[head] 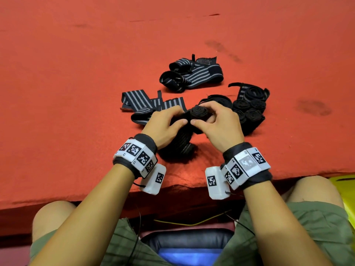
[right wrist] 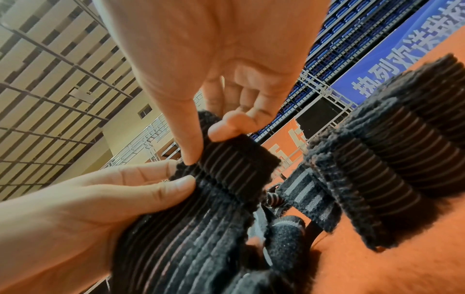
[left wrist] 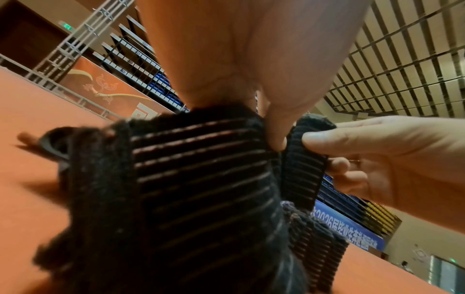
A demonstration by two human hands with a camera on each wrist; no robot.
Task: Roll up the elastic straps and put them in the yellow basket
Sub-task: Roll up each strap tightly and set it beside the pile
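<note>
Red table point(head: 76, 73); both hands roll strap point(head: 199, 112).

Your way left across the red surface point(head: 67, 83) lies open; striped straps point(head: 146, 106) crowd ahead, rolled straps point(head: 249, 110) block your right, and the far side is bare.

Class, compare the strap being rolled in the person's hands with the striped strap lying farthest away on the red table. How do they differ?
The held strap is gripped by both the left hand and the right hand; the far strap lies untouched. The held strap is wound into a tight coil at one end; the far strap lies loosely bunched. Both are dark, ribbed elastic.
</note>
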